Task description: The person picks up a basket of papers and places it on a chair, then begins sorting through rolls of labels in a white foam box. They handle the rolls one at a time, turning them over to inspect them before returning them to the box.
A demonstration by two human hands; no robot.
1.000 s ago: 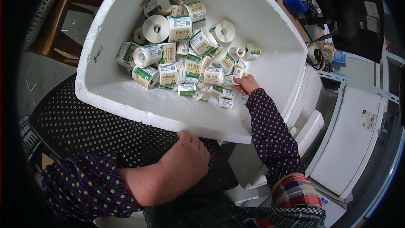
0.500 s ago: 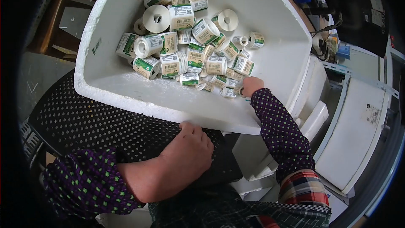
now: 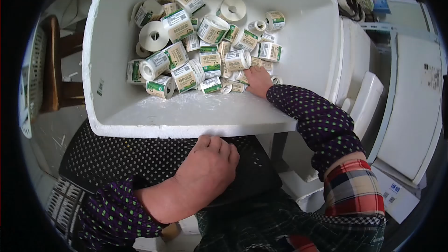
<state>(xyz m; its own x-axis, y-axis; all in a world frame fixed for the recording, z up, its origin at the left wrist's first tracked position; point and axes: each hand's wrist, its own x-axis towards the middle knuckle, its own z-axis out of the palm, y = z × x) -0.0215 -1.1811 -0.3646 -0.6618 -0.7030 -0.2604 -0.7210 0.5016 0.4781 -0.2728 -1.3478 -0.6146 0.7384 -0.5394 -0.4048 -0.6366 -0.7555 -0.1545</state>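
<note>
A large white foam box [image 3: 196,130] holds several rolls of printed labels [image 3: 179,24], green, beige and white, heaped in its middle and left. My right hand [image 3: 259,82] reaches into the box and touches the small rolls at the heap's lower right; its fingertips are partly hidden among them, so its grip cannot be made out. Near it lie a label roll [image 3: 238,59] and another roll [image 3: 269,52]. My left hand [image 3: 210,165] is outside, its fingers curled against the box's front edge, above the black perforated seat.
Under the box is a black perforated chair seat [image 3: 140,158]. A wooden chair frame [image 3: 52,65] and a white basket [image 3: 35,79] stand at the left. White foam pieces [image 3: 366,105] and a white cabinet [image 3: 410,102] are at the right.
The view has turned and shifted. My right hand has moved left along the heap's lower edge, and a roll near its former position now lies free of it. My left hand stays at the box's edge.
</note>
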